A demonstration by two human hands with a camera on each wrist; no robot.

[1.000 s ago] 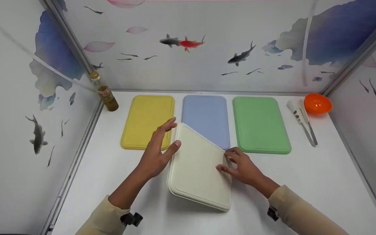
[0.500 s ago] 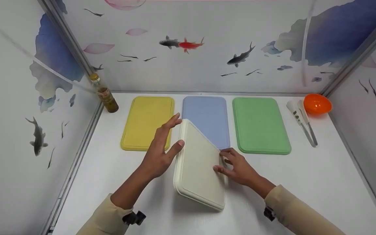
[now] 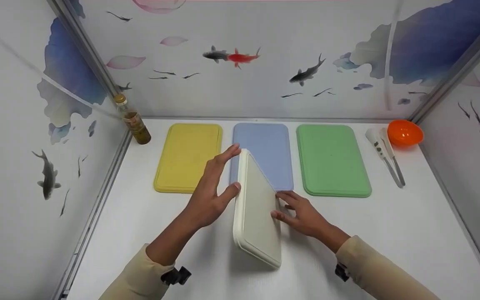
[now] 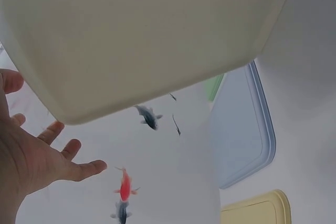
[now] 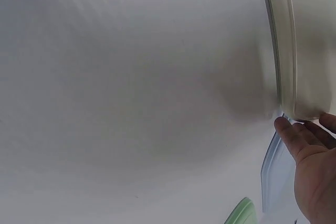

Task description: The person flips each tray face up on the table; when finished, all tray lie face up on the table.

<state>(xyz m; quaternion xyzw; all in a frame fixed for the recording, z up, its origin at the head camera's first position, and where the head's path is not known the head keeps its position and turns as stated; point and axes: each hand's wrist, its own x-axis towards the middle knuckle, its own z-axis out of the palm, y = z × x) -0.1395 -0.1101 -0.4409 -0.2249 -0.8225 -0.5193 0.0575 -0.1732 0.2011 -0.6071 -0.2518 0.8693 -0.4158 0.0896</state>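
Observation:
A cream cutting board (image 3: 261, 212) stands steeply tilted over the table, its left edge raised and its right edge low. My left hand (image 3: 213, 196) is at that raised edge, thumb and fingertips against it, the fingers mostly straight and spread; the left wrist view shows this hand (image 4: 37, 158) at a corner of the board (image 4: 147, 35). At the right edge, my right hand (image 3: 304, 212) pinches the board, thumb on the near face and fingers at the edge. In the right wrist view, this hand (image 5: 317, 177) is at the board's corner.
Yellow (image 3: 188, 158), blue (image 3: 265, 146) and green (image 3: 333, 160) boards lie flat in a row behind. An oil bottle (image 3: 135, 125) stands back left. Tongs (image 3: 386, 154) and an orange bowl (image 3: 405, 133) are at back right. Printed walls enclose the table.
The cream board has turned more upright, its left edge swinging to the right. My left hand moves right along with it; my right hand shifts slightly left.

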